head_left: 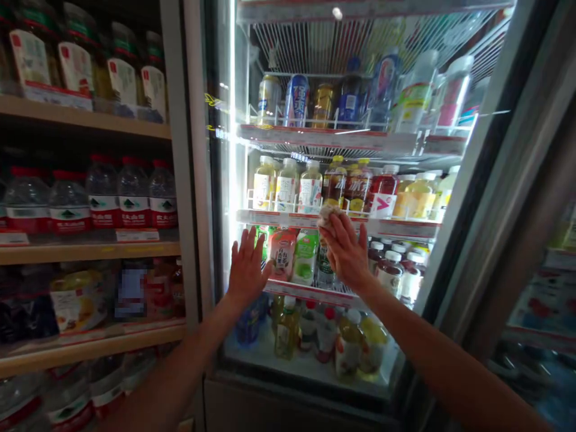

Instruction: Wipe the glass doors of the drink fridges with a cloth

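Cloth (330, 214) is bunched in my right hand (347, 252), gripped at the fingertips against the middle shelf (405, 227) front edge; my left hand (246, 267), spread and holding nothing, hovers lower-left beside a pink bottle (282, 255).

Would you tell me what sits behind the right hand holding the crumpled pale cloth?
Behind the right hand and crumpled pale cloth, a dark-labelled clear bottle shows partly beside a pale green bottle; its top is covered.
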{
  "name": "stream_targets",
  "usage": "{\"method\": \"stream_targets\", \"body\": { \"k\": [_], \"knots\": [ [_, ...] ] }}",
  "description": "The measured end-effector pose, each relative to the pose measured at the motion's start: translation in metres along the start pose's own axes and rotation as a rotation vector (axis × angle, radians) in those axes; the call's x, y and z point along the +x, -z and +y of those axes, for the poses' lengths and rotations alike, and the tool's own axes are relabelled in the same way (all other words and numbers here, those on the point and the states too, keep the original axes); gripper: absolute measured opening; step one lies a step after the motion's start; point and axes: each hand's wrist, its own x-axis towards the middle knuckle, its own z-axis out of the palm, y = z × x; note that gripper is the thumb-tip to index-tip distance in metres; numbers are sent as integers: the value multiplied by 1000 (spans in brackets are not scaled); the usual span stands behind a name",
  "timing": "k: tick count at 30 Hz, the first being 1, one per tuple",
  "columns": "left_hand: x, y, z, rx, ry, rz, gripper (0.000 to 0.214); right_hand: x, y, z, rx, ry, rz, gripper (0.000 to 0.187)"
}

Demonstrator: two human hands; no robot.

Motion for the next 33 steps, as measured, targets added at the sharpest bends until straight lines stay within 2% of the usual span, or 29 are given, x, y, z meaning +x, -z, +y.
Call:
{"method": "stream_targets", "body": {
  "k": [5,7,9,11,15,17,21,23,25,27,29,31,33],
  "knots": [
    [14,-8,24,-76,-45,-9,66,-27,7,17,13,171,-76,51],
    [19,-11,32,-104,-47,7,66,-22,14,30,-29,97,-50,50],
    [25,-12,40,-127,-47,19,67,-16,21,43,-72,-46,-5,50],
    [28,-13,46,-149,-46,14,68,-20,27,48,-83,-127,22,50],
    [34,-14,54,-164,-69,23,68,-60,32,45,-36,17,-47,49],
    [39,-14,56,-156,-79,42,68,-69,36,54,-43,42,-80,49],
    [53,-15,66,-171,-67,86,69,-54,49,90,-151,-218,37,56],
    [59,-15,70,-182,-68,92,69,-54,54,99,-194,-299,96,60],
    [63,-15,72,-181,-71,93,69,-69,57,98,-204,-298,98,64],
    [67,-16,71,-169,-69,100,69,-88,58,97,-193,-255,42,66],
    [72,-17,68,-159,-52,117,68,-94,58,103,-199,-269,50,65],
    [80,-18,67,-158,-23,138,69,-81,57,115,-201,-367,168,61],
    [89,-19,68,-165,-6,152,69,-56,54,123,-189,-472,301,59]
  ]
}}
